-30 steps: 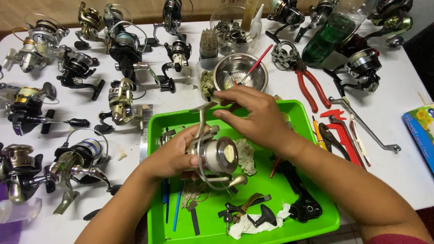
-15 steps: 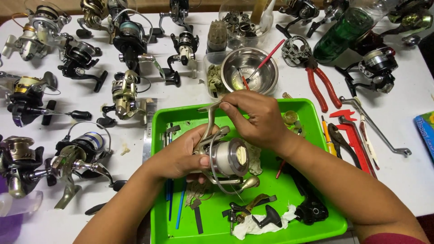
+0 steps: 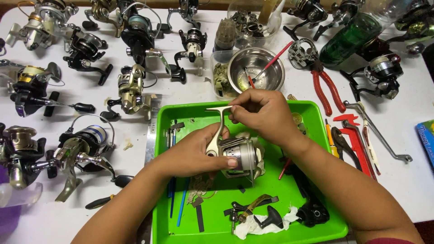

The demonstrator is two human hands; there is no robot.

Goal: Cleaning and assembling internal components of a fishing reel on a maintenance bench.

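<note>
Right now the left hand (image 3: 194, 151) wraps around a silver spinning reel (image 3: 239, 156), its grip closed on the body with the thumb laid across the spool, holding it just above the middle of the green tray (image 3: 316, 221). The right hand (image 3: 264, 113) pinches the end of the reel's foot (image 3: 220, 110), fingers closed on that thin bar, so both hands carry the one reel.

As a judgement, the main risk is a small part slipping loose: the reel sits tilted over a tray already scattered with a black handle piece (image 3: 271, 219), a white rag (image 3: 253, 226), blue rods (image 3: 182, 203) and dark bits, and anything dropped would be hard to pick out among them. A slip of the pinch could also let the reel swing and knock the steel bowl (image 3: 257, 70) just beyond the tray's far rim, where a red-handled brush (image 3: 271, 63) leans. The red pliers (image 3: 325, 88) and the wrench (image 3: 377, 133) lie near the right forearm, which could sweep them along the counter (image 3: 135, 212).

Of packages, only a blue box corner (image 3: 426, 140) shows at the right edge of the counter; its print is too small to tell. A green bottle (image 3: 348, 36) lies at the far right, and a clear tub (image 3: 221, 74) sits touching the bowl.
</note>
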